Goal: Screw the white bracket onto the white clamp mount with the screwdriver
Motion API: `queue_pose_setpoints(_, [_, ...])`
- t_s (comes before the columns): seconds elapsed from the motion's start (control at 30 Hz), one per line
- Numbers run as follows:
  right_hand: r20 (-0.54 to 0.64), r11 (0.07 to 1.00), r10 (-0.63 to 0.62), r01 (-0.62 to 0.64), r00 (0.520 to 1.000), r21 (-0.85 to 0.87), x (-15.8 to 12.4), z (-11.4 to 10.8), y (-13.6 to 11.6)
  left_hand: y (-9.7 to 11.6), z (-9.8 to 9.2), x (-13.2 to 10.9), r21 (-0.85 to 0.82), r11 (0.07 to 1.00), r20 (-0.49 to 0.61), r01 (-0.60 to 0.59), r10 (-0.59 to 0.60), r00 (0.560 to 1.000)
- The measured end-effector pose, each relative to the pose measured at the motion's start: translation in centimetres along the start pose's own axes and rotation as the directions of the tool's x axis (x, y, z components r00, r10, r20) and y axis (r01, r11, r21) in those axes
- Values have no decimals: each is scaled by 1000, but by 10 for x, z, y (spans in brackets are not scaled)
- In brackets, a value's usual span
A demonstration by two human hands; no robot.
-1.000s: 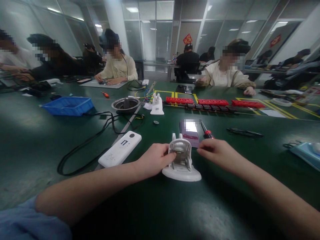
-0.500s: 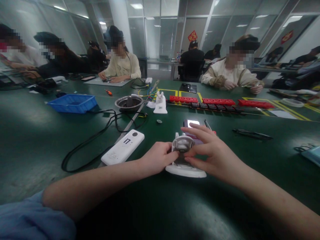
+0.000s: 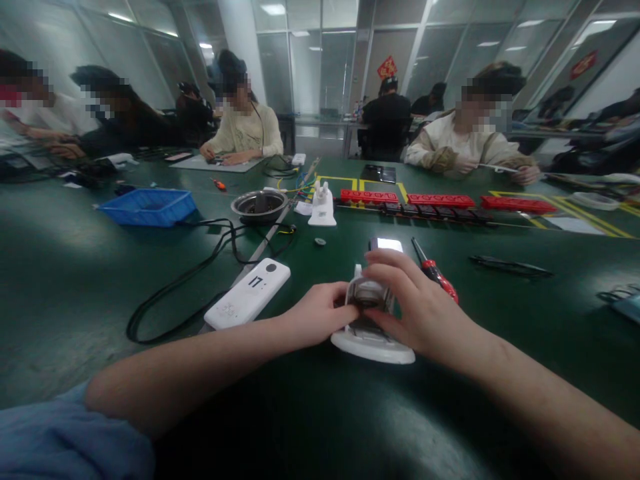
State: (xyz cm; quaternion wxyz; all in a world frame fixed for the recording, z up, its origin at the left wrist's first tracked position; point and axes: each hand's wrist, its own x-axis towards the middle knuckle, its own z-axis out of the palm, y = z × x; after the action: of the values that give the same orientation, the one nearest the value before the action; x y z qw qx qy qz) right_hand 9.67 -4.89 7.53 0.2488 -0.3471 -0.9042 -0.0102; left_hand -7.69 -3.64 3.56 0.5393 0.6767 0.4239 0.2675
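A white plastic housing [image 3: 373,349] with a curved base stands on the table in front of me, its hollow side towards me. A round grey part [image 3: 369,293] shows in its upper hollow. My left hand [image 3: 315,312] is closed on the housing's left side, thumb reaching into the hollow. From the right, my right hand [image 3: 425,300] is closed round the housing, fingers curled over its upper edge and thumb inside. What the right fingertips touch inside is partly hidden. Behind the housing lies a device with a lit screen [image 3: 389,245], partly covered by my right hand.
A red-and-black screwdriver [image 3: 437,277] lies to the right, with black tweezers [image 3: 510,266] beyond. A white power bank [image 3: 249,292] is on the left. Farther back are a metal bowl [image 3: 259,207], a blue tray [image 3: 149,208], another white plastic piece [image 3: 321,205] and red strips [image 3: 440,200]. Several people sit opposite.
My right hand has shifted from extended fingers and a pinch at the hollow to fingers curled over the housing. More of the screwdriver shows. My left hand stays put.
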Motion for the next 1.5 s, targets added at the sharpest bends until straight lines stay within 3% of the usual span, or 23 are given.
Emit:
queue_pose_setpoints(0.17, [143, 983, 85, -107, 986, 151, 0, 2, 2, -1, 5, 2, -302, 934, 188, 188, -135, 973])
queue_pose_setpoints(0.33, [174, 949, 142, -184, 974, 257, 1, 5, 7, -8, 12, 0, -390, 909, 106, 147, -114, 988])
queue_pose_setpoints(0.53, [282, 872, 173, -280, 944, 402, -1, 10, 7, -11, 13, 0, -368, 925, 83, 95, -69, 994])
queue_pose_setpoints(0.63, [231, 841, 149, -246, 961, 481, -1, 5, 13, -9, 12, 0, -357, 929, 75, 95, -72, 995])
queue_pose_setpoints(0.7, [128, 828, 227, -260, 966, 498, 1, -5, 24, -8, 11, 0, -360, 923, 82, 137, -115, 990])
queue_pose_setpoints(0.73, [79, 823, 325, -323, 942, 468, 2, -11, 34, -7, 10, 0, -357, 920, 91, 164, -140, 986])
queue_pose_setpoints(0.77, [55, 807, 455, -438, 889, 397, 2, -17, 45, -7, 9, 0, -350, 917, 106, 189, -162, 981])
queue_pose_setpoints(0.8, [52, 761, 592, -579, 804, 294, 2, -22, 57, -7, 9, 0, -338, 918, 116, 207, -178, 977])
queue_pose_setpoints(0.87, [83, 581, 809, -813, 582, 37, -1, -27, 85, -8, 9, 0, -321, 924, 124, 207, -176, 977])
queue_pose_setpoints(0.93, [139, 443, 893, -891, 429, -98, -9, -21, 110, -10, 8, 0, -315, 931, 132, 182, -147, 980])
queue_pose_setpoints(1.0, [194, 366, 921, -922, 338, -128, -17, -8, 127, -12, 8, 0, -305, 940, 134, 154, -118, 984])
queue_pose_setpoints(1.07, [221, 324, 930, -939, 294, -113, -24, 5, 135, -13, 7, 0, -278, 951, 139, 136, -100, 985])
queue_pose_setpoints(1.2, [202, 296, 934, -955, 296, 34, -23, 5, 125, -10, 4, -3, -211, 975, 135, 75, -47, 990])
queue_pose_setpoints(1.33, [122, 311, 922, -890, 368, 334, -21, -36, 97, -7, 2, -6, -144, 989, 142, 37, -17, 990])
queue_pose_setpoints(1.4, [24, 311, 917, -751, 398, 583, -25, -62, 81, -8, 1, -6, -136, 990, 143, 30, -11, 990])
queue_pose_setpoints(1.5, [-51, 238, 918, -443, 394, 864, -41, -87, 54, -12, 0, -3, -130, 991, 122, 12, 4, 993])
